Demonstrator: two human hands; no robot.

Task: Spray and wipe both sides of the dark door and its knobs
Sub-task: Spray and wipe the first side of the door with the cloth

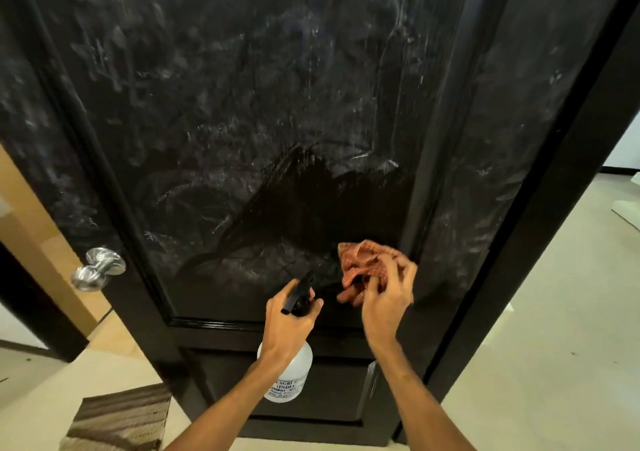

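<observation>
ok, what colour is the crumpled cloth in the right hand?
Reddish-orange with a fine pale pattern; the crumpled cloth shows best in the head view.

Glossy door, seemingly metal knob

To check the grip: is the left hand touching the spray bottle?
Touching. The head view shows the left hand wrapped round the neck of the spray bottle, with no gap.

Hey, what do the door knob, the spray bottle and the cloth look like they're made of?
Door knob: probably metal, with a brushed silver finish and bright highlights.
Spray bottle: likely plastic, with a translucent white body carrying printed text and a black trigger head.
Cloth: soft fabric, seemingly woven, orange-red with a small pattern, crumpled into folds.
</observation>
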